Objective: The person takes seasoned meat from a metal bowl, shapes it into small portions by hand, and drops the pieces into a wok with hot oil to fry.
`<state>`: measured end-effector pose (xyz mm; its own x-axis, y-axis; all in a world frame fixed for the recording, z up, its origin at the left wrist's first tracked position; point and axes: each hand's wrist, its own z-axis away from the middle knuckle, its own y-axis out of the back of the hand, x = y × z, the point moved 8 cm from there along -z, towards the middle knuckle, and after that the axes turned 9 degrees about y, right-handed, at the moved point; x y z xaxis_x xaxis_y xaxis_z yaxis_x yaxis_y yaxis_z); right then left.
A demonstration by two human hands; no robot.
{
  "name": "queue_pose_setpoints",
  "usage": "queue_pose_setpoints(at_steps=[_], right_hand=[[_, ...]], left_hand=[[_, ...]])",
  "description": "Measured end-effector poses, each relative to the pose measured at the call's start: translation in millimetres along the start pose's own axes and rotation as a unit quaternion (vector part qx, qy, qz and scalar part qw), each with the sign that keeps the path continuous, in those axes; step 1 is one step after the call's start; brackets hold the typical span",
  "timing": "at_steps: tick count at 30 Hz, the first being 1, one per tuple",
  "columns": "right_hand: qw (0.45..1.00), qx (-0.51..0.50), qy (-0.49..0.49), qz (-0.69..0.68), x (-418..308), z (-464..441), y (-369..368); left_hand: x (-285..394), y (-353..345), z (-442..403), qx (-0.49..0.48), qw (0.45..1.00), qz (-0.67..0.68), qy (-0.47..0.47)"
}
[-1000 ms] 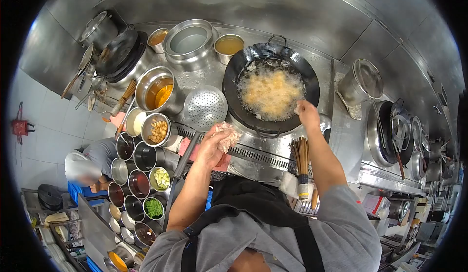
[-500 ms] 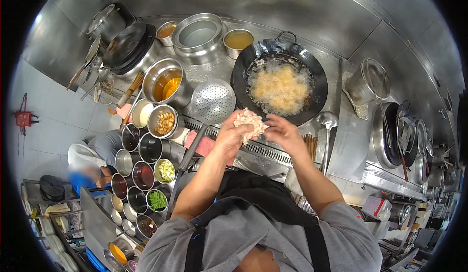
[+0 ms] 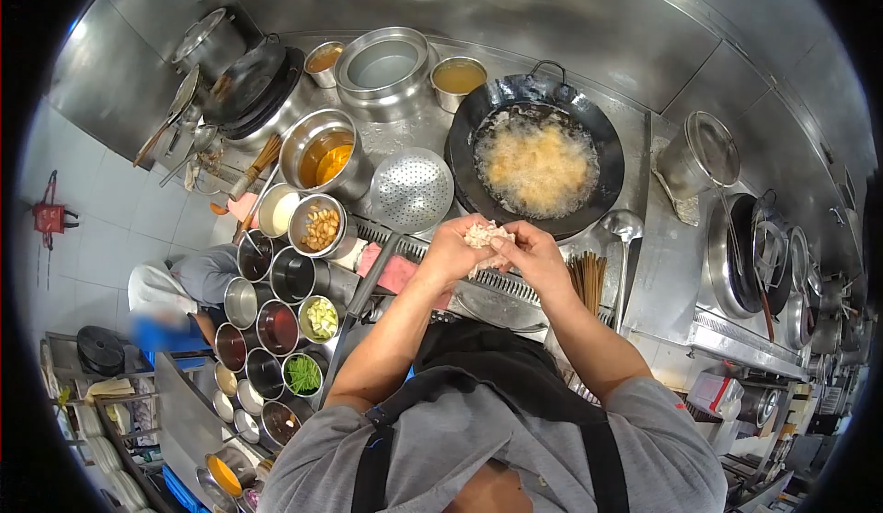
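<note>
Your left hand [image 3: 451,253] cupped a pale pink lump of raw minced meat [image 3: 482,236] at the near side of the round black metal wok [image 3: 611,156], your right hand [image 3: 537,257] pinching its edge. Bits could have crumbled under that pinch — and the frothing golden oil [image 3: 538,171] might have spat at you. The perforated steel skimmer [image 3: 412,189] lay leftward; the long-handled steel ladle [image 3: 624,225] and brown stick bundle [image 3: 589,278] crowded your right.

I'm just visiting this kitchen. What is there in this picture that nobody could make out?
All in the head view:
- Underside of the pale food: hidden by the left hand and right hand.
- Floor of the wok: covered by bubbling froth.
- Lower end of the stick bundle: partly behind the right forearm.
- Far-right clutter: too small.
</note>
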<state>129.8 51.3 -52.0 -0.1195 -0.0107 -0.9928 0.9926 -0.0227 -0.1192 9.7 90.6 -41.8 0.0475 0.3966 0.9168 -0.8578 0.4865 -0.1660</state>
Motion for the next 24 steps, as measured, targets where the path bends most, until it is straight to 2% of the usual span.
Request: queue_pose_setpoints(at_steps=[2,3,5,6,8,10,13,15,17,19,20,21,22,24], right_hand=[[1.000,-0.003,-0.002,0.001,-6,1,-2],[0.999,0.018,-0.021,-0.046,-3,2,0],[0.994,0.039,-0.038,-0.092,2,4,3],[0.990,0.048,-0.024,-0.133,4,4,7],[0.983,0.058,-0.009,-0.173,8,5,11],[0.970,0.078,0.022,-0.229,6,7,16],[0.973,0.065,0.020,-0.221,7,8,18],[0.972,0.063,0.022,-0.225,2,10,15],[0.971,0.061,0.025,-0.228,-1,9,14],[0.990,0.034,0.034,-0.132,-4,10,13],[0.990,0.034,0.034,-0.132,-6,11,14],[0.997,0.017,0.046,-0.060,-12,12,14],[0.998,0.000,0.058,0.011,-18,13,13],[0.995,-0.010,0.069,0.065,-29,15,9]], left_hand=[[3,1,0,0.008,0.999,-0.040,-0.022],[9,-1,5,0.008,0.999,-0.040,-0.023],[13,0,14,0.024,0.998,0.041,0.034],[12,1,13,0.024,0.998,0.040,0.032],[0,9,8,0.027,0.978,0.205,0.039],[0,11,7,0.004,0.972,0.233,0.039],[7,6,9,-0.035,0.985,0.169,0.021],[16,-3,13,-0.068,0.997,0.011,-0.022],[13,-7,11,-0.047,0.998,-0.002,-0.031],[8,-6,6,-0.027,0.999,-0.015,-0.039],[1,-1,1,0.004,0.999,-0.034,-0.011],[-2,3,-1,0.034,0.998,-0.053,0.017],[-1,3,-1,0.033,0.998,-0.053,0.016],[3,3,2,0.039,0.997,-0.060,0.014]])
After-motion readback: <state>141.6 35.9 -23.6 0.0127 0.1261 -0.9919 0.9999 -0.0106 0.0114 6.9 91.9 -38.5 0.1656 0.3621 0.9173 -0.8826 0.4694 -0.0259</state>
